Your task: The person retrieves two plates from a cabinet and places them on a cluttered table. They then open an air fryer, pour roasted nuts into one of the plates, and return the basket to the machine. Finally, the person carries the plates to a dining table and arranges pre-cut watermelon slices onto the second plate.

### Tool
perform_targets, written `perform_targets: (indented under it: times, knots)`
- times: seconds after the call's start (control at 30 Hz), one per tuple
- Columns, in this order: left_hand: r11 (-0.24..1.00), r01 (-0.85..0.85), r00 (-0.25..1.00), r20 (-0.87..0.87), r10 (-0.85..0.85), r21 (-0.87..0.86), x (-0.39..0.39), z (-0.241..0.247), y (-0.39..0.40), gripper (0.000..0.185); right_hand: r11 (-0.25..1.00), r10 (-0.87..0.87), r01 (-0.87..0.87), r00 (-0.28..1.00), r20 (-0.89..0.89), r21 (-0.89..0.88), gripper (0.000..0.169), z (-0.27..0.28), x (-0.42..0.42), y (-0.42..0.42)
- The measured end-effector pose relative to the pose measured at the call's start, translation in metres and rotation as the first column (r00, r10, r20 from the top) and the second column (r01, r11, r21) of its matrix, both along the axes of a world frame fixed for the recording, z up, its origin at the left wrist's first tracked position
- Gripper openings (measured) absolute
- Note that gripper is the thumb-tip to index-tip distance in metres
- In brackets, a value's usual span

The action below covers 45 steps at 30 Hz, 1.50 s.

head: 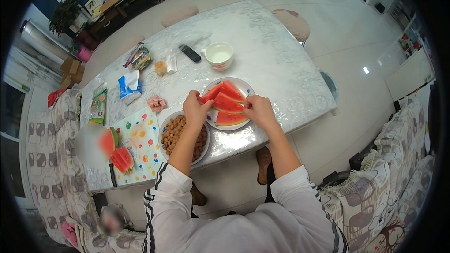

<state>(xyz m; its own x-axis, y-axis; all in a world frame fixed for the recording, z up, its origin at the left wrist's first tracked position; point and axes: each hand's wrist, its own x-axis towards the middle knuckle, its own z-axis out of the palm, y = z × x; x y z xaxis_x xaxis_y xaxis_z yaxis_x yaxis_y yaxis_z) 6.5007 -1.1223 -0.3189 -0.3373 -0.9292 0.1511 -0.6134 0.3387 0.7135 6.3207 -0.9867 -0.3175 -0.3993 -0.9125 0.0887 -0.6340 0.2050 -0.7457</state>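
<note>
Several red watermelon slices lie on a white plate (249,86) with a blue pattern near the table's front edge. My left hand (195,109) pinches the lower left end of an angled watermelon slice (212,93), its thumb close to the middle watermelon slice (226,102). At the plate's right side, my right hand (260,110) has thumb and fingers closed on the right tip of that middle slice. One more slice (230,118) rests nearest me. Under my left forearm stands a bowl of brown nuts or nut-like pieces (173,133), partly hidden by the arm.
Left of the bowl, cut watermelon (122,160) and a dark-handled knife (113,175) lie by a fruit-patterned board (149,161). Beyond the plate are a white cup (219,55) of liquid, a black remote control (190,53) and a blue tissue pack (129,87). Fuzzy stools (291,24) flank the table.
</note>
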Motion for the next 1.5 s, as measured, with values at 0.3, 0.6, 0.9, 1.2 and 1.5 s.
perform_targets:
  times: [0.3,0.6,0.9,1.2,1.5]
  knots:
    - [0.995,0.092,0.996,0.021,-0.091,-0.042,0.006,0.001,0.006,0.045,0.998,-0.014,0.014,1.0,-0.006,0.058,0.009,0.0,-0.008,0.0]
    - [0.981,0.053,0.982,-0.169,-0.085,-0.184,0.055,0.039,0.062,0.046,0.966,-0.176,0.176,0.984,0.018,-0.192,0.019,0.024,0.008,0.003]
    - [0.91,-0.386,0.853,-0.437,0.287,-0.155,0.187,0.033,0.091,0.035,0.946,0.228,-0.221,0.974,0.001,-0.238,0.018,0.065,0.178,-0.014]
    - [0.591,-0.807,0.384,-0.753,0.535,0.008,0.31,0.015,0.072,0.032,0.858,0.512,-0.514,0.855,0.084,-0.009,0.039,0.014,0.382,-0.061]
    - [0.57,-0.758,0.079,-0.823,0.563,0.317,0.346,-0.003,0.061,0.034,0.987,0.152,-0.126,0.935,0.322,-0.099,0.038,-0.014,0.457,-0.092]
